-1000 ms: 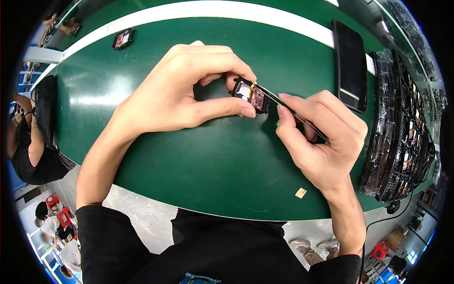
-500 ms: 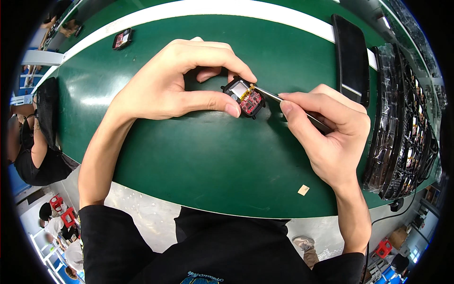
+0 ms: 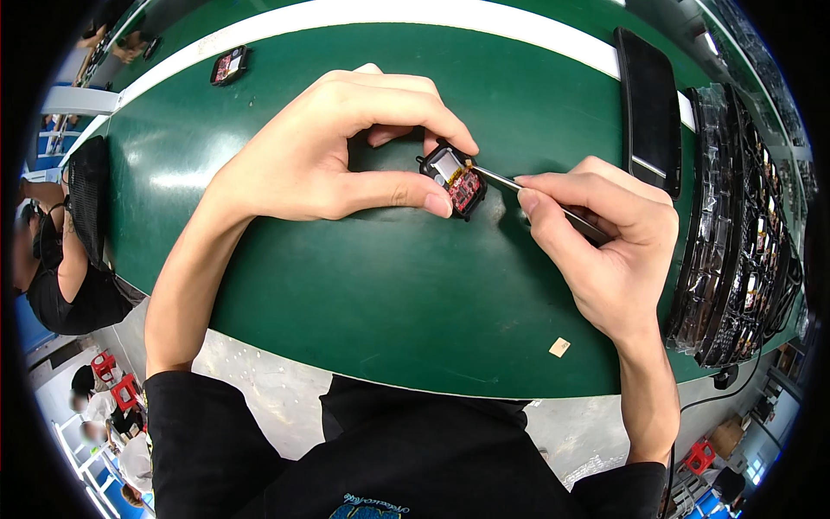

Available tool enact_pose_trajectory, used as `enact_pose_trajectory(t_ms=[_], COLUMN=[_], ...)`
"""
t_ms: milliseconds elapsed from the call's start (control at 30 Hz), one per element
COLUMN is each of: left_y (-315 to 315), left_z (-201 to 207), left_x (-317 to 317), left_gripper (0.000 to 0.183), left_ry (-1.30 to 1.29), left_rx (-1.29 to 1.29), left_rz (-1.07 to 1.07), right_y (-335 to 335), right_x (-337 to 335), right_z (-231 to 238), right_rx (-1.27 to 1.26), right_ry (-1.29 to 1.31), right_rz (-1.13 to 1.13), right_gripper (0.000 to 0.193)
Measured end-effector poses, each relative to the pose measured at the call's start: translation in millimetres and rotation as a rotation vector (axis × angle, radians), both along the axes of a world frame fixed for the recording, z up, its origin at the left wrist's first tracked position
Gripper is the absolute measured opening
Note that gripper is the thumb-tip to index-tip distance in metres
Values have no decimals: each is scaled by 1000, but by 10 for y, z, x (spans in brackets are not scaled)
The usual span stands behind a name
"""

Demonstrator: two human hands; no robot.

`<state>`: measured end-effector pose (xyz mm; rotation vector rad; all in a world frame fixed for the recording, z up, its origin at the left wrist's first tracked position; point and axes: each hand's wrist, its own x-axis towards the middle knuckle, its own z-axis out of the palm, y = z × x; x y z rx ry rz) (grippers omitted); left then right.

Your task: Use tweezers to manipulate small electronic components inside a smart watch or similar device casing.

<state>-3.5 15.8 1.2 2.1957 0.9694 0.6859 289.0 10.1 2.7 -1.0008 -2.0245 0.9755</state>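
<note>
Green table (image 3: 380, 303) fills most of view; near edge curves in front of the person's torso, white strip (image 3: 389, 17) borders the far side. Open green surface runs between the forearms down to the near edge, more of it left of the left forearm. Stacked clear and black trays (image 3: 726, 259) take up the right end, close to the edge there, so less side room for the right arm. Left hand (image 3: 337, 156): thumb and fingers curled in, closed around the sides of a small black watch case (image 3: 467, 192), inner side up, held over mid-table. Right hand (image 3: 605, 233): pinched, thumb and fingers on slim metal tweezers (image 3: 506, 181), tip at the case's right-hand edge (contact too small to confirm). Black flat slab (image 3: 648, 104) lies across the white strip, beside the trays. Second watch case (image 3: 229, 66) sits far left, just beside the strip, well apart from both hands. Pale paper slip (image 3: 559, 347) near the right forearm, toward the near edge.
</note>
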Motion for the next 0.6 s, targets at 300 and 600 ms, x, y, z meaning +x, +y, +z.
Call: enact_pose_trajectory(t_ms=[300,600], left_y=[-1,-8], left_z=[-9,15], left_x=[11,13], left_gripper=[50,49], left_ry=[-18,-12], left_rx=[22,31], left_rz=[-26,-37], right_y=[-8,-11], right_x=[-50,-45], right_z=[-41,-78], right_rx=[38,15], right_ry=[51,98], right_rz=[-44,-25], right_gripper=[11,12])
